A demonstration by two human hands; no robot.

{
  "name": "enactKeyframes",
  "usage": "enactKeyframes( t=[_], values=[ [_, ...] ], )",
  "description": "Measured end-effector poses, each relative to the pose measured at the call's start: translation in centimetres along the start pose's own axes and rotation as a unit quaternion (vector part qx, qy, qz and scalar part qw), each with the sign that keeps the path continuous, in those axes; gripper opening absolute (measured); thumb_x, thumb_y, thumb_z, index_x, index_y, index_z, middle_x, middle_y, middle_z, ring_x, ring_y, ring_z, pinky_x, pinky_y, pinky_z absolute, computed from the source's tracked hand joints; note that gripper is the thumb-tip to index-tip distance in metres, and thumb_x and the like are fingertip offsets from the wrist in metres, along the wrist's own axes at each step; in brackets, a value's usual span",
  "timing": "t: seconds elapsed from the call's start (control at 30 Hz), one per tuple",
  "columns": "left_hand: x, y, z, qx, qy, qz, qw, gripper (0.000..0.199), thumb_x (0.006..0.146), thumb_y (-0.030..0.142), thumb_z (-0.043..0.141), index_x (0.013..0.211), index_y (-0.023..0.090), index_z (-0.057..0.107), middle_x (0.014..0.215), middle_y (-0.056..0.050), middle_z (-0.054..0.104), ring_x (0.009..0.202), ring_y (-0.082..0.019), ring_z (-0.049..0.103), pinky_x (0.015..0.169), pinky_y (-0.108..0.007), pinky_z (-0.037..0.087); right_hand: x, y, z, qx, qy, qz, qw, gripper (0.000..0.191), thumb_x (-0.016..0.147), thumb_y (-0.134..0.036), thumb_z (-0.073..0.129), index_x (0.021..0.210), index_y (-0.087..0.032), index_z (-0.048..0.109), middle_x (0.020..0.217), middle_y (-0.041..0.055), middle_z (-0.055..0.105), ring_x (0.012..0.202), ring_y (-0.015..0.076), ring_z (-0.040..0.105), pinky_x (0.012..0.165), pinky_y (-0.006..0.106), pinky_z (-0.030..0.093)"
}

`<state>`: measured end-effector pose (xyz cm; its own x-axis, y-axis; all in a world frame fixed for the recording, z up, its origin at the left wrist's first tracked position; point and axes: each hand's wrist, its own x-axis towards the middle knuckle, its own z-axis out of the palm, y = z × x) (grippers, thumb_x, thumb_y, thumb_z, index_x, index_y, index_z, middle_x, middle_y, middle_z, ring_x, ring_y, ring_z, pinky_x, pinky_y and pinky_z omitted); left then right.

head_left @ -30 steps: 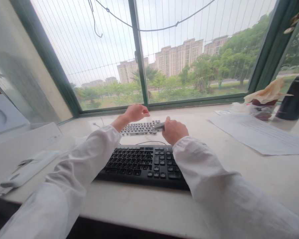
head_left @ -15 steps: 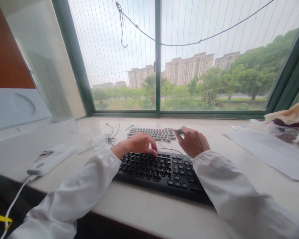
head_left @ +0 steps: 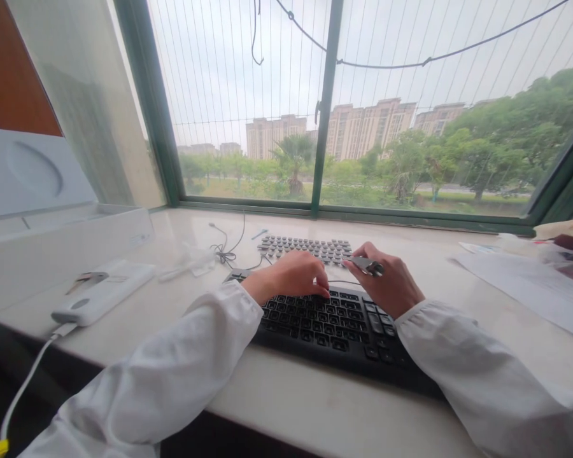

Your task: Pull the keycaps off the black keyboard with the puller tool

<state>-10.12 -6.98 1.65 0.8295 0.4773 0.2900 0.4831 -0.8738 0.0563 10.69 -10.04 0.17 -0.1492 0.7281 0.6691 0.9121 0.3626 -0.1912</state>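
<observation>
A black keyboard [head_left: 315, 321] lies in front of me with many keycaps off, leaving open square sockets; keys remain on its right-hand block. My left hand [head_left: 298, 277] rests over its upper rows, with thumb and fingers bent together at the sockets. Whatever lies between those fingertips is hidden. My right hand [head_left: 386, 280] is above the keyboard's upper right, closed round a small grey metal tool [head_left: 367, 264] whose exact kind I cannot make out. Behind the hands, loose keycaps [head_left: 305, 247] are laid out in rows on the white sill.
To the left are a white power bank [head_left: 109, 292] with keys [head_left: 86, 280] on top, a white cable [head_left: 33, 362] and a clear box [head_left: 67, 248]. A dark coiled cable [head_left: 225, 254] lies behind. Paper sheets [head_left: 530, 286] are at right, below the window [head_left: 315, 203].
The view has shifted, so most things appear further right or higher. My right hand has turned, showing more of the grey tool. My left hand stays at the upper key rows.
</observation>
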Motion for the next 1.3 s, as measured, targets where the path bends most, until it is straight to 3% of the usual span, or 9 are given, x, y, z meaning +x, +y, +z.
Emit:
enactKeyframes(
  t=[0.17,0.37,0.5,0.87,1.3],
  values=[
    [0.0,0.1,0.1,-0.025,0.007,-0.015,1.0,0.012,0.078,0.035,0.066,0.082,0.031,0.076,0.075,0.001,0.071,0.07,-0.013,0.062,0.066,-0.023,0.042,-0.6,0.4,0.8,0.097,-0.034,0.045,0.994,0.025,0.076,-0.045,0.061,0.083,-0.021,0.058,0.07,0.0012,0.066,0.062,0.0166,0.061,0.059,0.027,0.043],
    [0.0,0.0,0.4,-0.04,0.014,-0.031,0.999,0.011,0.077,0.034,0.066,0.079,0.03,0.076,0.076,0.002,0.072,0.07,-0.013,0.062,0.068,-0.024,0.042,-0.9,0.5,1.3,0.267,-0.108,0.145,0.947,0.038,0.074,-0.054,0.059,0.075,-0.017,0.064,0.061,0.0023,0.065,0.058,0.0154,0.06,0.054,0.026,0.046],
    [0.1,-0.4,0.8,-0.043,0.021,-0.026,0.998,0.013,0.078,0.037,0.065,0.079,0.031,0.075,0.076,0.003,0.071,0.07,-0.014,0.061,0.069,-0.025,0.041,-0.9,-0.2,1.0,0.282,-0.146,0.158,0.935,0.039,0.079,-0.052,0.055,0.063,-0.017,0.061,0.057,0.003,0.065,0.054,0.0143,0.06,0.056,0.025,0.048],
    [-0.4,0.3,0.1,0.044,-0.026,-0.015,0.999,0.019,0.085,0.036,0.055,0.091,0.027,0.071,0.095,-0.001,0.07,0.084,-0.017,0.063,0.07,-0.025,0.042,-1.3,-1.8,1.1,0.351,-0.192,0.181,0.898,0.022,0.079,-0.035,0.057,0.065,-0.02,0.049,0.055,-0.0001,0.064,0.048,0.0129,0.06,0.048,0.023,0.049],
    [-0.3,1.6,0.4,0.134,-0.043,-0.028,0.99,0.019,0.083,0.021,0.045,0.085,0.016,0.064,0.09,-0.011,0.066,0.071,-0.019,0.063,0.066,-0.03,0.045,-1.4,-2.0,1.6,0.36,-0.197,0.195,0.89,0.02,0.079,-0.032,0.058,0.067,-0.02,0.048,0.055,-0.0005,0.065,0.05,0.013,0.062,0.046,0.022,0.048]
  ],
)
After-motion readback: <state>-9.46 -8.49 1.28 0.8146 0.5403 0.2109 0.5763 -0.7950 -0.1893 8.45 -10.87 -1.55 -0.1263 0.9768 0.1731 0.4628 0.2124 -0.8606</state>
